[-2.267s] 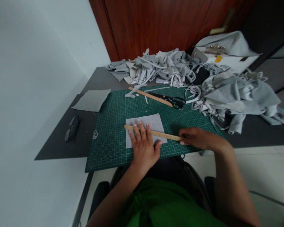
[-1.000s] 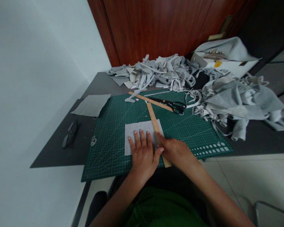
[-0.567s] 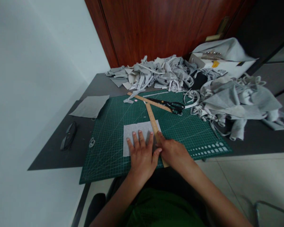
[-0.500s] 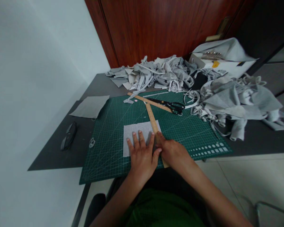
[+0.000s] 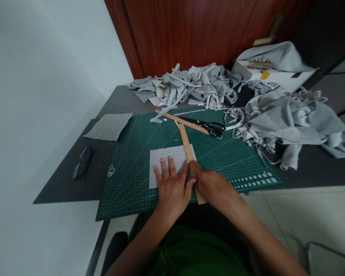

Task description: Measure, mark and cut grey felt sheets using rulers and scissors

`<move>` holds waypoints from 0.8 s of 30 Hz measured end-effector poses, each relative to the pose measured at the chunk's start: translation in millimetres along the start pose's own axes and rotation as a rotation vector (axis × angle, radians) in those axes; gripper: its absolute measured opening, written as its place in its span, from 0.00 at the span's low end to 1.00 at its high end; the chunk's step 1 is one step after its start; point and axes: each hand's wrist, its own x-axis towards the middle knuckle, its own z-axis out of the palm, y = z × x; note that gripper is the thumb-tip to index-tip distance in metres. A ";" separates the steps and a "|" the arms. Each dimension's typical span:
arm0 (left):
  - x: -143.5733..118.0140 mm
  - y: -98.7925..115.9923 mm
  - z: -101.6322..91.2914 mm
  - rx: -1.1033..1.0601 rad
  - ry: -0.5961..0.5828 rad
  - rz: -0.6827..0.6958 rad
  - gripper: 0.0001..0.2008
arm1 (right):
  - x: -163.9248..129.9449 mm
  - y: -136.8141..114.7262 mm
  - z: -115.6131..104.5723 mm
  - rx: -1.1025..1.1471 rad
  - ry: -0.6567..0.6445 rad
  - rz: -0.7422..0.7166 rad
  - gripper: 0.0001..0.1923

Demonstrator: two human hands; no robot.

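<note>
A square of light grey fabric (image 5: 156, 158) lies flat on the green cutting mat (image 5: 126, 172). My left hand (image 5: 171, 188) rests on it, palm down with fingers spread; its thumb and index finger reach the wooden ruler (image 5: 185, 137). The ruler lies lengthwise over the fabric's right part, its near end at the mat's front edge. Closed around the ruler's near half is my right hand (image 5: 206, 183), fingers bent; the fingertips are partly hidden. Beyond them, black-handled scissors (image 5: 211, 125) lie across a second wooden ruler (image 5: 172, 117).
Grey fabric scraps (image 5: 186, 86) are heaped at the back, and another heap (image 5: 293, 119) lies on the right. A white box (image 5: 290, 78) stands behind it. Glasses (image 5: 82, 163) and a loose fabric piece (image 5: 109, 126) lie on the left. A wall (image 5: 46, 96) borders that side.
The ruler has shifted very slightly, and more of its near end shows beside my right hand. My left hand stays spread on the fabric. The whole view has moved a little.
</note>
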 end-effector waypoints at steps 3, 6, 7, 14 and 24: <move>-0.1 -0.2 0.4 -0.002 -0.015 0.003 0.31 | 0.6 21.3 -10.2 0.026 0.088 0.035 0.25; -0.2 -1.3 1.3 -0.007 -0.017 0.008 0.30 | 2.2 48.2 -18.7 0.097 0.194 0.069 0.24; -0.1 -1.7 1.7 -0.010 -0.014 0.009 0.30 | 2.7 56.9 -20.7 0.112 0.211 0.082 0.23; 0.4 -1.6 2.1 -0.013 -0.012 0.000 0.30 | 6.6 99.5 -27.6 0.185 0.159 0.128 0.19; 1.6 0.7 -1.1 -0.024 -0.030 0.001 0.30 | 14.6 118.6 -21.7 0.256 0.143 0.132 0.16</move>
